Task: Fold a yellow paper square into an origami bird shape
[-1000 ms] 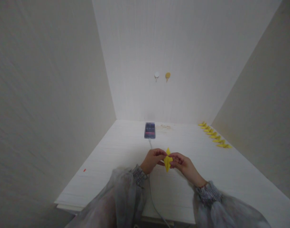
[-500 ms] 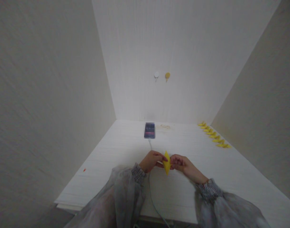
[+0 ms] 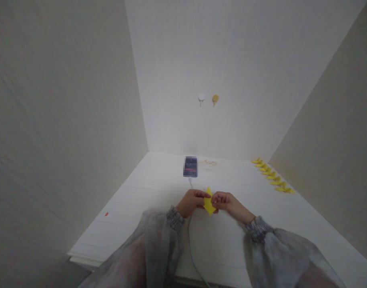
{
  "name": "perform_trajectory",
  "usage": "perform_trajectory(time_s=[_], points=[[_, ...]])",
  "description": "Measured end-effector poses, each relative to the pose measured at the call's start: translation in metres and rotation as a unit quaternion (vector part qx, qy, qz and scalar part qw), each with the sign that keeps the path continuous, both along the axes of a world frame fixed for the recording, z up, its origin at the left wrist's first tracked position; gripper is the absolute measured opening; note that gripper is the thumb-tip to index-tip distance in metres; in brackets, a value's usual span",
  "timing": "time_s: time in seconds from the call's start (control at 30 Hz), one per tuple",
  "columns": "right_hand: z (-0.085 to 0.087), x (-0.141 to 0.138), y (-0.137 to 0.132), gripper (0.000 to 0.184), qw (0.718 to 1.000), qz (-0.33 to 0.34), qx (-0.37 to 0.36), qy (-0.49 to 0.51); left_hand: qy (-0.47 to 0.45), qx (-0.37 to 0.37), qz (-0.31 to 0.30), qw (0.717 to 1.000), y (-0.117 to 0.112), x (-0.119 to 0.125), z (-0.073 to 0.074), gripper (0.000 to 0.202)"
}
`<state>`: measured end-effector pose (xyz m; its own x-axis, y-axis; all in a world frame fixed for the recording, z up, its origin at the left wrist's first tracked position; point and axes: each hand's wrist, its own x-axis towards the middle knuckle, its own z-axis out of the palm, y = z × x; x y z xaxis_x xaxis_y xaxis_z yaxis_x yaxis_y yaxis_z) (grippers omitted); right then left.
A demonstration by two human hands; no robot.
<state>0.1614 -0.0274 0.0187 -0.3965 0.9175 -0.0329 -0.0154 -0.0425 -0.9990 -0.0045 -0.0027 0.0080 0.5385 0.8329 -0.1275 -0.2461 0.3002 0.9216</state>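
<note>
A small folded yellow paper piece point(image 3: 209, 204) is held between both hands just above the white table point(image 3: 141, 208). My left hand point(image 3: 191, 202) pinches its left side with fingers closed. My right hand point(image 3: 228, 203) pinches its right side, fingers curled together. Both hands meet at the table's middle, wrists in grey sheer sleeves.
A row of several folded yellow paper pieces point(image 3: 273, 176) lies along the right wall. A dark phone point(image 3: 190, 166) stands at the back, its cable point(image 3: 191, 244) running toward me. Two round hooks point(image 3: 207, 99) hang on the back wall. A tiny red speck point(image 3: 107, 214) lies at left.
The yellow paper went from tall and pointed to shorter and more compact between my fingers. My hands drew closer together and a little farther from me.
</note>
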Motion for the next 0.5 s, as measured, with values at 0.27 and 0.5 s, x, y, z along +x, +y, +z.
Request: perform_trajectory(time_s=[0.27, 0.5], points=[[-0.007, 0.001, 0.008, 0.017, 0.997, -0.041, 0.065, 0.005, -0.087, -0.027, -0.002, 0.996, 0.004, -0.005, 0.001, 0.030], [-0.005, 0.007, -0.005, 0.023, 0.870, -0.028, 0.402, -0.282, -0.030, -0.037, 0.033, 0.998, 0.008, -0.006, -0.007, 0.024]])
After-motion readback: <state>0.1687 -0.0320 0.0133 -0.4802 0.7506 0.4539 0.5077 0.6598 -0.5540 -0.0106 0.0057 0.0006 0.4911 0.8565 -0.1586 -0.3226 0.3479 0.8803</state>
